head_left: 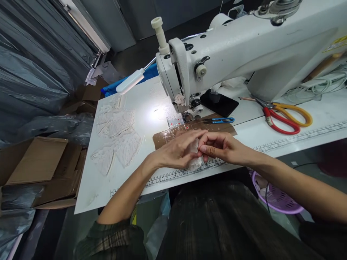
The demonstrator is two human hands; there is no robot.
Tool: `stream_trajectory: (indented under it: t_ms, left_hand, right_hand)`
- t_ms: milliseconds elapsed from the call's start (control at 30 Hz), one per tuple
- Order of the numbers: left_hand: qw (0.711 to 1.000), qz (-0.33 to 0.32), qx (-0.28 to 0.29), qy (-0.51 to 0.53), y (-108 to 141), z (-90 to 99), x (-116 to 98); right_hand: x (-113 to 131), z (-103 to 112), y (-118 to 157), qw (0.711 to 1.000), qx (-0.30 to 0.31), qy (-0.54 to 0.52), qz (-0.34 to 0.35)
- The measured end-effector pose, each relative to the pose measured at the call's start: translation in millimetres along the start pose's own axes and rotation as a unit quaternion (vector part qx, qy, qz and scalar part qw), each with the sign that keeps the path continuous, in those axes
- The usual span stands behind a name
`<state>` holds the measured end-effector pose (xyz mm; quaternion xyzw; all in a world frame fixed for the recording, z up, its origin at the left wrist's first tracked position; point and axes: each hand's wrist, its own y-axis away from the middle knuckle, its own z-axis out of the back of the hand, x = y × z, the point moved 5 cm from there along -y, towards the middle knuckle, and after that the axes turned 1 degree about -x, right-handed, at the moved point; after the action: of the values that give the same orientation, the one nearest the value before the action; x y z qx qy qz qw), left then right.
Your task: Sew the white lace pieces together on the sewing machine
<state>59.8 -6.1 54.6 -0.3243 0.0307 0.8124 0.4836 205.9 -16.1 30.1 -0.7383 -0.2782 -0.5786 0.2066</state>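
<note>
A small piece of white lace fabric (195, 162) is pinched between my two hands, just above the table's front edge. My left hand (177, 150) closes on it from the left, thumb below and fingers above. From the right, my right hand (218, 146) grips its edge between thumb and forefinger. Part of the cloth is hidden behind my fingers. Right behind my hands stands the sewing machine (179, 79), its needle area over a brown plate (162, 139). More white lace pieces (121, 126) lie in a loose pile on the left of the table.
Blue thread snips (219, 120) and a black phone (219, 103) lie by the machine. Scissors (287, 117) with red and yellow handles rest at right. A printed ruler strip (168, 177) runs along the front edge. Cardboard boxes (35, 160) stand left; a purple basket (284, 202) sits below right.
</note>
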Motion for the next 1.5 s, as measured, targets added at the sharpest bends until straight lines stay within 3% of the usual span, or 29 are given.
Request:
stream_trajectory:
  t_ms: [67, 167, 233, 333, 500, 667, 800, 867, 933, 1000, 1067, 1100, 1233, 1400, 1500]
  left_hand:
    - [1.000, -0.003, 0.021, 0.022, -8.8, -10.8, -0.8]
    - [1.000, 0.006, -0.007, 0.001, -10.9, -14.6, -7.0]
    - [1.000, -0.006, -0.003, -0.028, -5.5, -12.3, -15.4]
    - [0.995, -0.015, 0.047, -0.081, 7.8, -6.3, -29.2]
    - [0.989, 0.045, 0.087, -0.111, 27.1, 5.8, -46.0]
    - [0.988, 0.142, 0.053, 0.000, 35.7, 11.4, -41.6]
    - [0.973, 0.215, -0.006, 0.080, 37.2, 17.3, -26.1]
    - [0.969, 0.228, -0.038, 0.085, 36.9, 22.4, -22.2]
    - [0.972, 0.217, -0.070, 0.063, 38.4, 28.6, -22.0]
    - [0.975, 0.198, -0.100, 0.015, 43.5, 34.2, -22.4]
    - [0.972, 0.194, -0.129, -0.026, 51.3, 38.1, -19.1]
    - [0.968, 0.201, -0.143, -0.036, 55.2, 39.4, -15.6]
    - [0.952, 0.247, -0.178, -0.028, 62.8, 43.3, 1.5]
    - [0.948, 0.259, -0.179, -0.037, 59.5, 46.8, 11.2]
    - [0.947, 0.270, -0.168, -0.045, 60.9, 45.6, 14.2]
  right_hand:
    - [0.7, 3.2, 7.7, 1.000, -0.002, -0.004, -0.006]
    - [0.7, 9.5, 17.8, 0.999, -0.033, -0.025, -0.016]
    - [-1.0, 10.5, 21.9, 0.998, -0.054, -0.026, -0.025]
    - [-6.5, 3.1, 24.3, 0.997, -0.050, -0.007, -0.053]
    - [-13.4, -11.2, 23.8, 0.995, -0.009, 0.040, -0.089]
    - [6.4, -9.8, 14.1, 0.989, -0.046, 0.136, 0.043]
    - [30.3, -30.8, 10.8, 0.970, -0.039, 0.154, 0.187]
    - [39.9, -49.2, 13.4, 0.929, 0.000, 0.244, 0.277]
    - [40.3, -55.2, 15.2, 0.869, -0.017, 0.375, 0.323]
    - [31.7, -38.7, 13.6, 0.839, -0.101, 0.460, 0.273]
    - [17.9, -10.5, 13.4, 0.842, -0.174, 0.481, 0.170]
    - [11.8, 0.9, 14.5, 0.841, -0.182, 0.491, 0.134]
    - [3.9, 22.4, 15.9, 0.857, -0.148, 0.490, 0.070]
    - [10.8, 23.8, -0.7, 0.898, -0.132, 0.417, 0.053]
    - [7.4, 18.4, -16.0, 0.900, -0.096, 0.421, 0.059]
